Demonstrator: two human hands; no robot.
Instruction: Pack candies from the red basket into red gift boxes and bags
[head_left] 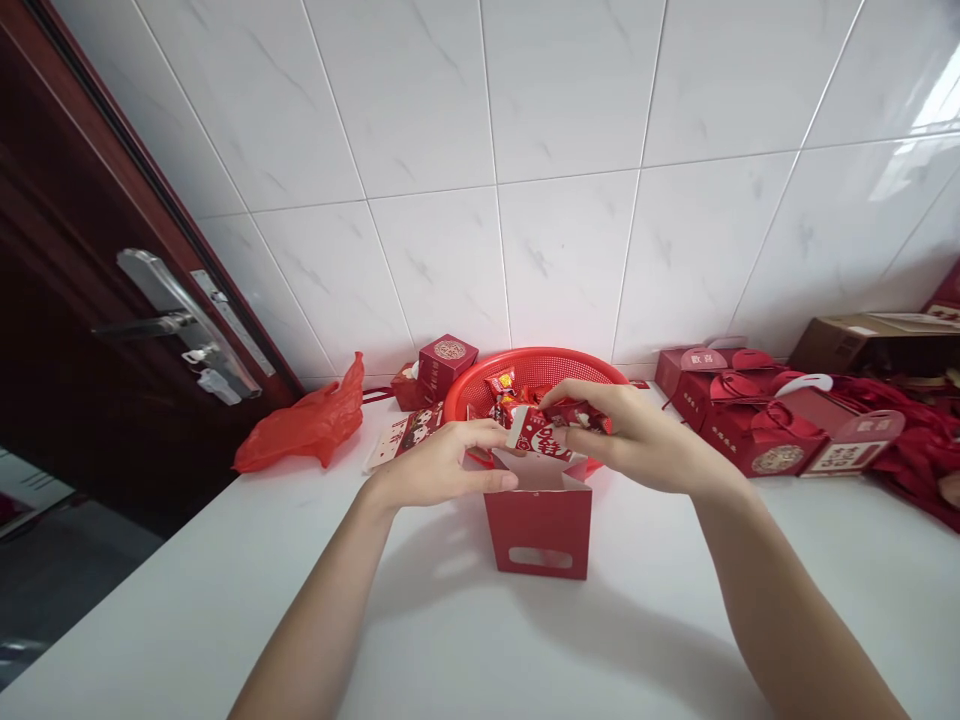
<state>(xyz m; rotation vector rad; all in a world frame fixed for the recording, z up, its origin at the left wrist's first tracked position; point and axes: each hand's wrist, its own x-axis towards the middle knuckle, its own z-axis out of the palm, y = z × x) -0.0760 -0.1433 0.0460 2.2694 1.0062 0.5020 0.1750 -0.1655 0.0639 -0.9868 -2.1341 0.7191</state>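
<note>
A red paper gift box (541, 525) stands upright on the white table, its top open and a clear window low on its front. My left hand (442, 465) is closed on the box's left upper rim, thumb at the front edge and fingers behind. Above the opening, my right hand (630, 430) pinches a red-and-white printed piece (541, 436) between thumb and fingers; whether it is a packet or a box flap I cannot tell. Just behind, a red plastic basket (536, 357) holds wrapped candies (501, 383), partly hidden by my hands.
A red plastic bag (300, 430) lies at the left, near the door (82, 230). Small red boxes (447, 365) stand beside the basket. Several folded red gift boxes (757, 425) and a brown carton (844, 345) sit at the right. A tiled wall (570, 250) rises behind.
</note>
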